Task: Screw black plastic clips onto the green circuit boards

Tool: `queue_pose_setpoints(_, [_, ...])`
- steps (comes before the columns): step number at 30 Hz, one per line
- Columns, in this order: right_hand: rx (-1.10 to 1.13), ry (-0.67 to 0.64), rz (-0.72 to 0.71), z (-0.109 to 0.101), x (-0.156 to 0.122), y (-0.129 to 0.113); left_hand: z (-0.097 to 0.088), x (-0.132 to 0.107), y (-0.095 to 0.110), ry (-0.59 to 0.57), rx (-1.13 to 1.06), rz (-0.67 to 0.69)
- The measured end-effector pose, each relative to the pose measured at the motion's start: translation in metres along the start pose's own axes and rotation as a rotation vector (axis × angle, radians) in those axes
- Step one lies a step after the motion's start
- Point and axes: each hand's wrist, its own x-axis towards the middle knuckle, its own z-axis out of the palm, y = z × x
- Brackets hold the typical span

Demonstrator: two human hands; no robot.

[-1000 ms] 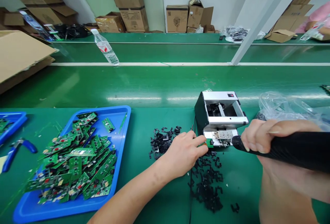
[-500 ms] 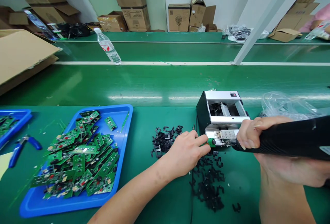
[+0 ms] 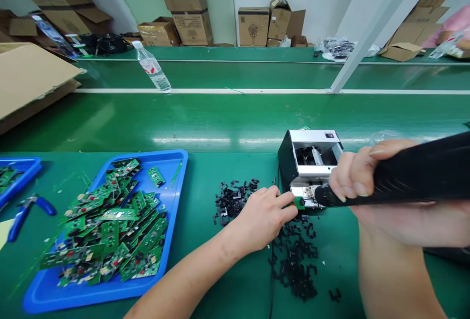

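My left hand (image 3: 270,216) pinches a small green circuit board (image 3: 299,203) at the front of a black-and-silver machine (image 3: 313,150). My right hand (image 3: 358,177) is wrapped round a black power screwdriver (image 3: 414,172), held almost level, its tip end over the machine's front metal fixture (image 3: 309,193). The body of the tool hides part of that fixture and its exact contact with the board. Small black plastic clips (image 3: 295,265) lie in a heap below the machine, and another heap of black parts (image 3: 235,201) lies left of my left hand.
A blue tray (image 3: 179,182) piled with green circuit boards stands left; part of another blue tray (image 3: 22,182) is beyond it. Blue-handled pliers (image 3: 29,211) lie between. A water bottle (image 3: 152,69) stands at the back. A person's pink sleeve (image 3: 453,23) shows far right.
My right hand has moved the power screwdriver left and upward, so its end now covers more of the machine's front fixture. My left hand stays on the circuit board.
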Motion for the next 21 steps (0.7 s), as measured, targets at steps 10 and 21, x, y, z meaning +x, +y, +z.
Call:
queue_pose_setpoints(10, [-0.01,0.033,0.047,0.01,0.006,0.015,0.002,0.001,0.001,0.02,-0.005,-0.001])
queue_pose_setpoints(21, [0.081,0.032,0.133,0.012,0.006,0.018,0.003,0.002,0.0,0.031,-0.009,0.002])
